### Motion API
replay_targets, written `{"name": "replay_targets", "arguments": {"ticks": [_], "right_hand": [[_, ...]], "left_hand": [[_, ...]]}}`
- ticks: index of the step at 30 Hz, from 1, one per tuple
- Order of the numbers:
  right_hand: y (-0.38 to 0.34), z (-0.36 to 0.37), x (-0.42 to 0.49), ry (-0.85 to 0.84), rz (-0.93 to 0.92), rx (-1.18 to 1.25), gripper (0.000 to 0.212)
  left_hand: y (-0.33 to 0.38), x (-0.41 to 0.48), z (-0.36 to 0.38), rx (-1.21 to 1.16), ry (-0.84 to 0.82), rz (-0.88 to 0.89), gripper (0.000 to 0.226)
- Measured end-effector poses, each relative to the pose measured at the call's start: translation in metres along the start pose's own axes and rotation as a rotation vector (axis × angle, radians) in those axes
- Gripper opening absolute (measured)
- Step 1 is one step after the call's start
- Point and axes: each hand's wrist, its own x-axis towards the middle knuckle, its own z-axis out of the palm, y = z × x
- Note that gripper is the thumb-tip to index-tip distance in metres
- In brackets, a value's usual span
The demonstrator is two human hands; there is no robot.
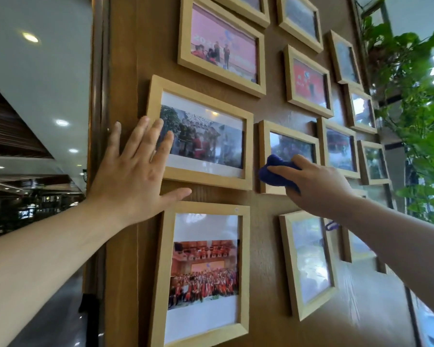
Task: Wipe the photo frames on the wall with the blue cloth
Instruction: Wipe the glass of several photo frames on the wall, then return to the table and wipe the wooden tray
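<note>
Several light wooden photo frames hang on a brown wooden wall [125, 58]. My right hand [318, 184] is shut on a bunched blue cloth [276, 172], pressed against the lower left of a small landscape frame [290, 139] in the middle row. My left hand [135, 169] lies flat and open, fingers spread, on the wall and over the left edge of a larger landscape frame [206, 136]. Below it hangs a tall portrait frame [203, 271] with a group photo. A blue loop of the cloth [332, 225] shows under my right wrist.
More frames [222, 46] hang above and to the right, reaching a window side with green trailing plants [416, 101]. Another portrait frame [308, 264] hangs under my right forearm. The wall's left edge [95, 121] borders an open hall with ceiling lights.
</note>
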Motion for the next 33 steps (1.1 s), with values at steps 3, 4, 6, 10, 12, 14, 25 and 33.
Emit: {"name": "replay_targets", "arguments": {"ticks": [3, 4, 6, 10, 12, 14, 25, 33], "right_hand": [[0.006, 0.001, -0.02, -0.05, 0.01, 0.006, 0.047], [0.009, 0.002, -0.027, -0.065, 0.018, 0.014, 0.048], [0.015, 0.005, -0.041, -0.077, 0.035, 0.038, 0.05], [0.034, 0.016, -0.072, -0.096, 0.054, 0.038, 0.052], [0.05, 0.022, -0.088, -0.102, 0.06, 0.044, 0.052], [0.068, 0.026, -0.105, -0.109, 0.065, 0.065, 0.054], [0.183, 0.026, -0.238, -0.304, 0.053, 0.09, 0.054], [0.222, -0.002, -0.35, -0.511, 0.242, -0.025, 0.065]], "left_hand": [[0.03, -0.001, -0.001, -0.068, -0.009, 0.079, 0.099], [0.041, -0.001, -0.001, -0.094, -0.012, 0.108, 0.098], [0.068, 0.001, 0.002, -0.145, -0.014, 0.17, 0.096], [0.118, 0.006, 0.009, -0.212, 0.001, 0.259, 0.09], [0.145, 0.009, 0.012, -0.242, -0.002, 0.29, 0.089], [0.172, 0.012, 0.015, -0.276, -0.017, 0.312, 0.088], [0.379, 0.028, 0.056, -0.578, -0.111, 0.403, 0.081], [0.508, 0.02, 0.062, -0.849, -0.127, 0.546, 0.081]]}}
